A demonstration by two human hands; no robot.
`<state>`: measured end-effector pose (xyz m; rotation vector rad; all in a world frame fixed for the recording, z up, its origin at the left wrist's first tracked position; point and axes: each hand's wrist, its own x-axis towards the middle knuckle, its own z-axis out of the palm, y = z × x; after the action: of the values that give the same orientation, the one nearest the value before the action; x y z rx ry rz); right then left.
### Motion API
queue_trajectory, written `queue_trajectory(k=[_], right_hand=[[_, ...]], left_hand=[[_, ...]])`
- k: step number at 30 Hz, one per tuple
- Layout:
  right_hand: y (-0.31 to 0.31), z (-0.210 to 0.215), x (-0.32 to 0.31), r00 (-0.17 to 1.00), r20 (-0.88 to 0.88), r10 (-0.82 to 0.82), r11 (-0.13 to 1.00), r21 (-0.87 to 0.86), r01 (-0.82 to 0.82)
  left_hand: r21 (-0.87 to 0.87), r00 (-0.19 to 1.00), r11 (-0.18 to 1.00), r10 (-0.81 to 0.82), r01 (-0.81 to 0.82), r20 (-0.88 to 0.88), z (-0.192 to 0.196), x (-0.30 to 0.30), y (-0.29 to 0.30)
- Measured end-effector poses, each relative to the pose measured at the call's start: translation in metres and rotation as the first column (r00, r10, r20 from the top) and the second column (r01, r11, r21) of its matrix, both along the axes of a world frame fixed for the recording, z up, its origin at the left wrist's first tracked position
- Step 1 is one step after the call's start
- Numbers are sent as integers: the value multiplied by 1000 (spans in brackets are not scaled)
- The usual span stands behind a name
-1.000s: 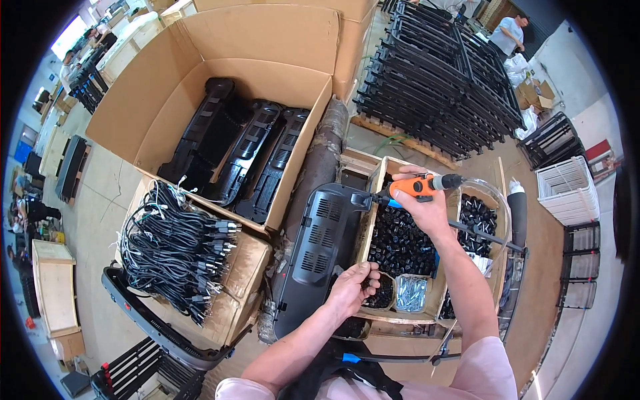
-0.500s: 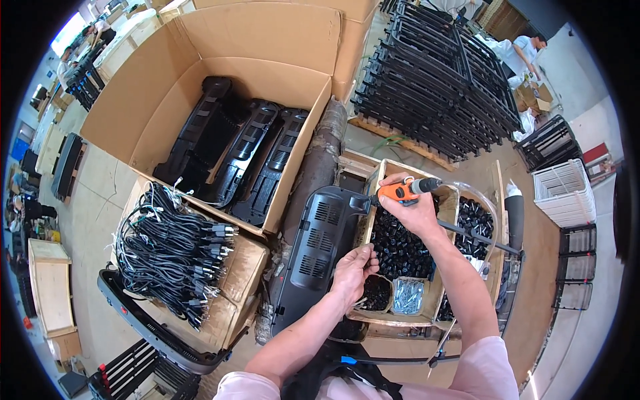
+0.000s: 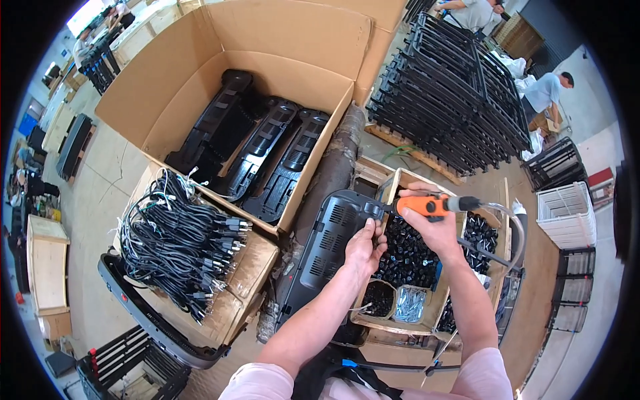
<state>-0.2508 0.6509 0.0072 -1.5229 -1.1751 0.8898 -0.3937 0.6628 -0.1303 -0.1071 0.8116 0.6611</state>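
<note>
A long black plastic cover (image 3: 331,230) with slotted vents lies lengthwise before me on a dark padded support. My right hand (image 3: 427,220) is wrapped round an orange power screwdriver (image 3: 427,205). The tool lies nearly level, its tip pointing left at the cover's far right end, and a clear hose runs from its back. My left hand (image 3: 363,248) is closed beside that same end, thumb raised against the cover's edge and fingers curled. Whatever its fingertips hold, if anything, is hidden. Black knob-like parts (image 3: 398,255) fill a wooden bin beneath my hands.
Silver screws (image 3: 410,305) and small dark screws (image 3: 379,298) sit in nearer compartments. Left stands a large cardboard box (image 3: 293,33) holding black covers; bundled black cables (image 3: 183,243) lie nearer. Black metal frames (image 3: 453,100) are stacked far right, with people working beyond.
My left hand has moved up from the bin to the cover's far right end. The screwdriver has turned level and shifted slightly right and down in view. The whole view has shifted.
</note>
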Motion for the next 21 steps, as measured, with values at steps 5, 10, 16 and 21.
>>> queue_trajectory(k=[5, 10, 16, 21], right_hand=[[-6, 12, -7, 997, -61, 47, 998, 43, -45], [-4, 16, -8, 998, -44, 54, 996, 66, -51], [8, 12, -18, 997, -52, 59, 996, 74, -55], [34, -6, -18, 998, -56, 21, 996, 84, -16]], left_hand=[[-160, 963, 968, 220, -196, 155, 2, 11, 23], [-138, 927, 973, 217, -183, 307, 7, 5, 26], [-102, 944, 982, 183, -160, 276, 12, -2, 30], [136, 997, 991, 6, -16, 76, 31, -6, 20]])
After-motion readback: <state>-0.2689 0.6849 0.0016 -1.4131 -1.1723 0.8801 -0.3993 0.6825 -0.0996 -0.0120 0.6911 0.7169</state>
